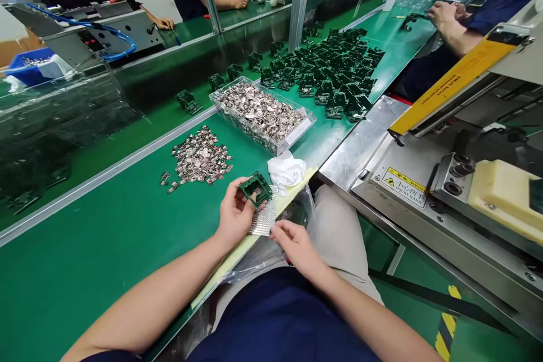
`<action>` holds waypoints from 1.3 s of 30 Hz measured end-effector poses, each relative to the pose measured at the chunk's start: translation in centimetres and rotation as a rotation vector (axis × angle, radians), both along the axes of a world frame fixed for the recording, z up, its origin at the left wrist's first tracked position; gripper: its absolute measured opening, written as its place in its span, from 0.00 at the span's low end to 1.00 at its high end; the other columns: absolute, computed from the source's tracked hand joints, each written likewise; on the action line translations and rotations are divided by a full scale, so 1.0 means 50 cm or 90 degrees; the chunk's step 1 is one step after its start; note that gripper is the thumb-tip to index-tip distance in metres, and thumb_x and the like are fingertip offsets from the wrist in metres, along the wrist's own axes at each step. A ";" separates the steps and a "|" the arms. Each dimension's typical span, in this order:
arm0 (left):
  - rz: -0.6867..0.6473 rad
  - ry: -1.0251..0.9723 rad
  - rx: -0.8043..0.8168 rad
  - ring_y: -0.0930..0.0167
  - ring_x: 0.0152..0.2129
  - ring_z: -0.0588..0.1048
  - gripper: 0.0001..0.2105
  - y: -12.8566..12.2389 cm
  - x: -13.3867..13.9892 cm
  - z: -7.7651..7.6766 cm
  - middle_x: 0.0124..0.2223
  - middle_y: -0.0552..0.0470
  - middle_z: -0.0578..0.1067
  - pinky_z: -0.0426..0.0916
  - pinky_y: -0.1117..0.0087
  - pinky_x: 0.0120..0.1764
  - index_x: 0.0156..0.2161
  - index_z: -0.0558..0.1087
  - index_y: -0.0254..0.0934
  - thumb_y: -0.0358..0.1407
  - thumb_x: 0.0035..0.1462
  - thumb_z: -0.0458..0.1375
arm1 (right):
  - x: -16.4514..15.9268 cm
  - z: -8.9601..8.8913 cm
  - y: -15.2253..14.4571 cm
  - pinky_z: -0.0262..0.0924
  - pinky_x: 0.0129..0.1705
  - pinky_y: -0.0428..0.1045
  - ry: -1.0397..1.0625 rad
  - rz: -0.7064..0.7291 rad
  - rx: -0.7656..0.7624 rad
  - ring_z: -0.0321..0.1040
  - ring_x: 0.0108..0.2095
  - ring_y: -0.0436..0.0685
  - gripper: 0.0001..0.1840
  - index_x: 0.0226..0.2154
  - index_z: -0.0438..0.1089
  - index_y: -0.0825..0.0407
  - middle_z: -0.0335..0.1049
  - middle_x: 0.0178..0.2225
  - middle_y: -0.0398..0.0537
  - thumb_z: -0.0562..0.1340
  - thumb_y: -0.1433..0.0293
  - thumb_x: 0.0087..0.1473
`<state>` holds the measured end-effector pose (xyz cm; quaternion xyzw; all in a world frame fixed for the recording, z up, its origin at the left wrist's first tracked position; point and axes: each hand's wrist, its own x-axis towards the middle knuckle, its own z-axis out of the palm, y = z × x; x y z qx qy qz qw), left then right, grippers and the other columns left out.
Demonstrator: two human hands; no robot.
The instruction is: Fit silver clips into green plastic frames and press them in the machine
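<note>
My left hand [236, 216] is closed round a dark green plastic housing [255, 188] with a square hollow in it, thumb resting at the hollow. Under the housing is a pale sheet [264, 218] with rows of small silvery pieces. My right hand [294, 242] pinches at the sheet's lower right corner; whether a loose piece is also between the fingertips is too small to tell. Ahead on the green table lies a loose pile of small metal parts [201, 157]. Beyond it, a clear plastic box [292, 138] is full of similar parts.
A white cloth [287, 171] lies by the yellow-taped table edge [303, 181]. Many green housings [326, 68] are heaped behind the box. At right stands a machine with a yellow bar [453, 82]. Co-workers' hands [445, 17] are at the far right, others across the table.
</note>
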<state>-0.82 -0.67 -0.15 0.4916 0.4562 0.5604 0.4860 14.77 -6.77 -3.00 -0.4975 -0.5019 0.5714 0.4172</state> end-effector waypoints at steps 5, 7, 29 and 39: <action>-0.014 -0.021 -0.036 0.69 0.30 0.78 0.24 0.001 0.003 0.002 0.38 0.50 0.73 0.76 0.71 0.29 0.49 0.63 0.38 0.44 0.51 0.65 | -0.014 -0.018 0.006 0.58 0.28 0.46 -0.014 0.009 0.084 0.63 0.25 0.51 0.22 0.25 0.70 0.53 0.68 0.23 0.44 0.57 0.54 0.60; -0.018 -0.021 -0.050 0.70 0.30 0.77 0.24 0.001 0.003 0.001 0.37 0.50 0.72 0.76 0.71 0.30 0.50 0.63 0.38 0.44 0.52 0.65 | -0.014 -0.025 0.008 0.60 0.31 0.47 -0.023 0.006 0.113 0.64 0.27 0.53 0.22 0.26 0.69 0.53 0.68 0.24 0.45 0.56 0.53 0.61; -0.042 0.053 -0.005 0.71 0.29 0.72 0.18 -0.010 -0.007 -0.011 0.38 0.50 0.73 0.71 0.71 0.30 0.52 0.67 0.39 0.41 0.59 0.59 | 0.086 0.119 0.060 0.66 0.37 0.47 -0.320 0.098 0.216 0.75 0.35 0.55 0.11 0.42 0.71 0.50 0.77 0.37 0.48 0.55 0.70 0.62; -0.071 0.086 -0.001 0.70 0.29 0.72 0.15 -0.013 -0.010 0.005 0.35 0.50 0.73 0.69 0.71 0.31 0.52 0.66 0.40 0.38 0.61 0.56 | 0.003 0.112 0.099 0.68 0.39 0.51 -0.166 -0.064 0.331 0.73 0.37 0.57 0.11 0.38 0.76 0.47 0.75 0.35 0.48 0.57 0.72 0.60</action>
